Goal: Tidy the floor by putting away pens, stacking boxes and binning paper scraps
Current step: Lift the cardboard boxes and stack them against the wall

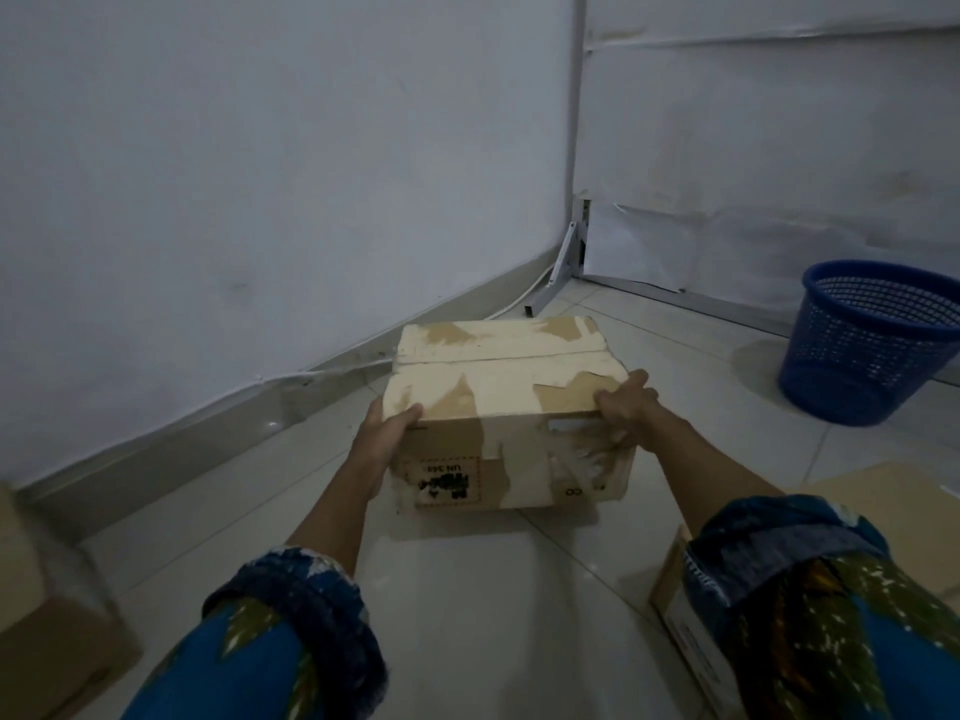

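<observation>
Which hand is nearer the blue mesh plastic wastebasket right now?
Right. The right hand grips the worn cardboard box on the side facing the blue mesh plastic wastebasket; the left hand holds the box's far side.

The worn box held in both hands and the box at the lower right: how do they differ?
The worn box is pale, with torn tape and peeled patches; the lower-right box looks clean and plain brown. The worn box is gripped at its sides by the left hand and right hand; the lower-right box is untouched. The worn box shows whole; the lower-right box is largely hidden by the right sleeve. Both are closed cardboard.
</observation>
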### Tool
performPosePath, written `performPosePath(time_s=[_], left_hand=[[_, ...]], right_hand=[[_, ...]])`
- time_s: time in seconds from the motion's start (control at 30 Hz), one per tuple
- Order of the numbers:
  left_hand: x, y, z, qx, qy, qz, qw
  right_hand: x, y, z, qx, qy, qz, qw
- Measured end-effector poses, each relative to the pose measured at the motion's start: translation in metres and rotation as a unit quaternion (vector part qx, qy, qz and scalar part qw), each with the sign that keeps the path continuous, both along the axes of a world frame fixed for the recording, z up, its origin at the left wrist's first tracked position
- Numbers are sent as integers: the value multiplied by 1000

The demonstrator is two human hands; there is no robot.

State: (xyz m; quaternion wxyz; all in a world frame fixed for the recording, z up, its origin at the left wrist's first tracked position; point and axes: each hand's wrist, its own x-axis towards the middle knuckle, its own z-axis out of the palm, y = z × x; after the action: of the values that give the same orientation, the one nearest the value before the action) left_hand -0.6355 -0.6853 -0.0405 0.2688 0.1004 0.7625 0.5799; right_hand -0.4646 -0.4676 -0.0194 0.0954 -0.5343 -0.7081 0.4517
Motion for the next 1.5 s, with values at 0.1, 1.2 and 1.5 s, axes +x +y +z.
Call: performPosePath(time_s=[0.1, 1.2, 1.5], left_hand=[[-8, -24, 18, -1, 13, 22, 1000], [-44, -376, 145, -64, 142, 373, 914], [-41, -481, 132, -58, 118, 482, 867]], right_hand=[[-13, -16, 15, 5, 18, 16, 1000], [-188, -313, 129, 32, 57, 341, 938], [-231, -427, 117, 25, 87, 421, 903]])
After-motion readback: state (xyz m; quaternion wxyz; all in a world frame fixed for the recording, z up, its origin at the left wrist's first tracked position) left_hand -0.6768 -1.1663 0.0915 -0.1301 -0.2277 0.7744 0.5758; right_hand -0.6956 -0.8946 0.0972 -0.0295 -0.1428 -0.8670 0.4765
